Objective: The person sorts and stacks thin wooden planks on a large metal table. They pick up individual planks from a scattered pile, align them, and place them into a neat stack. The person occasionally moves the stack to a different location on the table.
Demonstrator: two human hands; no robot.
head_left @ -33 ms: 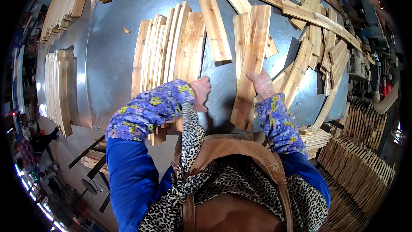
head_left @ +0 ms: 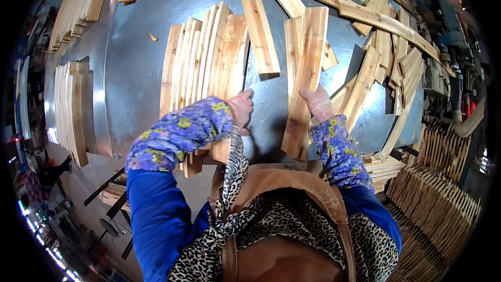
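A row of wooden boards (head_left: 179,68) stands packed side by side at the middle left of the metal table. My left hand (head_left: 241,109) lies against the right edge of its rightmost board (head_left: 229,57), fingers curled round that edge; its thumb is hard to make out. Further right, a long wooden board (head_left: 312,47) lies tilted over a shorter board (head_left: 293,34). My right hand (head_left: 318,103) grips the long board by its right edge, with the thumb on top and the other fingers partly hidden.
A loose board (head_left: 258,26) lies just beyond my left hand. Crossed boards (head_left: 383,15) pile up at the right. Another row of boards (head_left: 68,109) stands at the table's left, and stacked wood strips (head_left: 433,198) fill the lower right. A small wood chip (head_left: 152,37) lies on the metal table (head_left: 135,73).
My left hand has shifted slightly left and up, and the rightmost board of the row has edged left with it. The right hand stays where it was on the long board.
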